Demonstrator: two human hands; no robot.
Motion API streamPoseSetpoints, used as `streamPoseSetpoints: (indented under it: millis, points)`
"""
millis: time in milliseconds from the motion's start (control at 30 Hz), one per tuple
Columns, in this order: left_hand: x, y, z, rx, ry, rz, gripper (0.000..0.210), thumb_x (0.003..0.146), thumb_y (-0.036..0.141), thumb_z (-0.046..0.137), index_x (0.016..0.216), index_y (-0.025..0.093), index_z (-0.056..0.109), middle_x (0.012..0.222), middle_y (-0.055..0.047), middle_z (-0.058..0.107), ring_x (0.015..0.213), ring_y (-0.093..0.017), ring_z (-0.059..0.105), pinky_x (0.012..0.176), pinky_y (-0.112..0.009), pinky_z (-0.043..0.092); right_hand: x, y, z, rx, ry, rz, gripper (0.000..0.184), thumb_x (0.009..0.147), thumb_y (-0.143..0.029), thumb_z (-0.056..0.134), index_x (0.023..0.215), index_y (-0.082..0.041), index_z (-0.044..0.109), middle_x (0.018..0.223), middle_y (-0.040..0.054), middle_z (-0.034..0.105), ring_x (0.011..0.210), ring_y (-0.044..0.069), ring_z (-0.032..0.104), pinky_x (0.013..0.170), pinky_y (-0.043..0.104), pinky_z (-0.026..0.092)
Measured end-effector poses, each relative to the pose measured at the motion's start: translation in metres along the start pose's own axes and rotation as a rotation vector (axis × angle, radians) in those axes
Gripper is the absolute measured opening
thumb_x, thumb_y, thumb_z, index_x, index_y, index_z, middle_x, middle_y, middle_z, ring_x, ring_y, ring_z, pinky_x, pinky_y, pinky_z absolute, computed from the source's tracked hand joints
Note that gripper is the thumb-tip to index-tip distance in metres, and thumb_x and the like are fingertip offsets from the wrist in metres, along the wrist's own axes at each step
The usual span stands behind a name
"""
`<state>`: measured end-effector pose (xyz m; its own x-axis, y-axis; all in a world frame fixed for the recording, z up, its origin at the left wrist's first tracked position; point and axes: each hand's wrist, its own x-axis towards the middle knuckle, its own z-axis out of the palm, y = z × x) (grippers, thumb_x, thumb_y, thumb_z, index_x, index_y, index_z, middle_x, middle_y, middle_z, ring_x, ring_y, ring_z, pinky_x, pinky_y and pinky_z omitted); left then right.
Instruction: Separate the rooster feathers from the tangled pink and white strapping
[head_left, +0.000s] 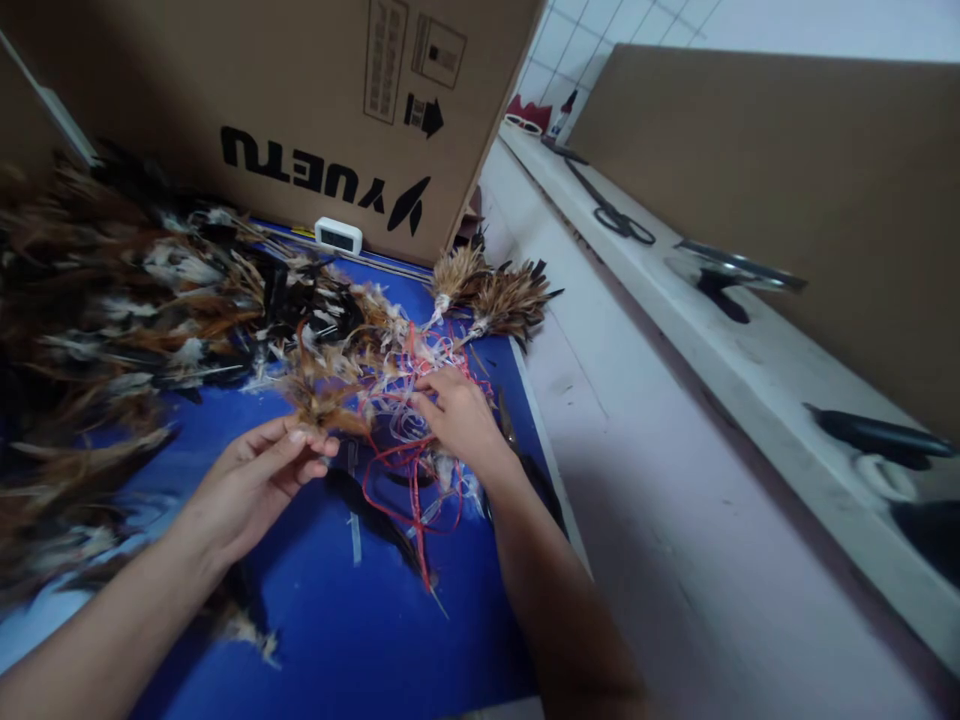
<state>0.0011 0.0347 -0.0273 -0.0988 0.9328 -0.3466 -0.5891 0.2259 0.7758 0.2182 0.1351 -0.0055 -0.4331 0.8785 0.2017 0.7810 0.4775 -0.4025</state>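
Note:
My left hand (262,475) pinches a small bunch of brown feathers (319,405) by its base, with the tips fanned upward. To its right, my right hand (461,415) is over a loose tangle of red and clear plastic string (405,450). Its thumb and forefinger are closed in on some strands, and the fingertips are partly hidden in the tangle. A dark long feather (375,520) lies on the blue tabletop (322,620) between my forearms. Two tied feather bunches (514,300) rest just beyond the string.
A big heap of loose brown, black and white feathers (112,330) spreads over the left side. Behind stand a cardboard box (300,80) and a small white digital device (339,236). On the right ledge lie scissors (619,220) and a black-handled tool (877,430). Dark-handled scissors (536,480) lie beside my right forearm.

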Motion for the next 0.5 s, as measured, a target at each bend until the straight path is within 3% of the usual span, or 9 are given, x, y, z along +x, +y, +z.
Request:
streamPoseSetpoints:
  millis: [100,233,300,400,500]
  points:
    - [0.001,0.001,-0.001,0.001,0.011,-0.002,0.025,0.05,0.024,0.09,0.062,0.016,0.07,0.071,-0.008,0.074,0.064,-0.014,0.068,0.055,-0.015,0.056,-0.003,-0.014,0.004,-0.06,-0.087,0.02,0.026,0.088,-0.041,0.058,0.095,-0.017,0.067,0.099,0.0087,0.066,0.09,0.02,0.062,0.08,0.031,0.046]
    - [0.002,0.002,-0.003,-0.002,0.029,-0.005,0.025,0.05,0.025,0.09,0.062,0.016,0.07,0.072,-0.008,0.074,0.065,-0.014,0.068,0.055,-0.015,0.056,-0.009,-0.027,0.004,-0.092,-0.289,-0.043,0.012,0.087,-0.026,0.06,0.086,-0.018,0.069,0.09,0.0058,0.068,0.081,0.018,0.063,0.072,0.028,0.045]
    - [0.002,0.002,-0.002,-0.009,0.032,-0.001,0.025,0.05,0.025,0.09,0.062,0.015,0.07,0.072,-0.007,0.074,0.066,-0.014,0.068,0.055,-0.015,0.056,-0.009,-0.029,0.001,-0.047,-0.328,-0.077,0.012,0.087,-0.023,0.059,0.084,-0.019,0.07,0.088,0.0039,0.068,0.08,0.016,0.063,0.072,0.026,0.045]
    - [0.001,0.004,0.0,-0.015,0.034,-0.012,0.024,0.052,0.024,0.089,0.062,0.014,0.07,0.072,-0.007,0.074,0.068,-0.014,0.068,0.055,-0.015,0.056,-0.004,-0.023,-0.006,-0.047,-0.186,-0.01,0.014,0.089,-0.026,0.056,0.092,-0.02,0.068,0.099,0.0054,0.067,0.089,0.017,0.062,0.079,0.027,0.046]
    - [0.0,0.006,0.002,-0.011,0.027,-0.03,0.023,0.052,0.023,0.089,0.063,0.014,0.07,0.072,-0.008,0.074,0.067,-0.014,0.067,0.057,-0.015,0.056,0.012,-0.011,-0.012,-0.152,-0.014,0.169,0.025,0.09,-0.03,0.053,0.11,-0.018,0.063,0.114,0.0115,0.062,0.101,0.023,0.061,0.086,0.031,0.046]
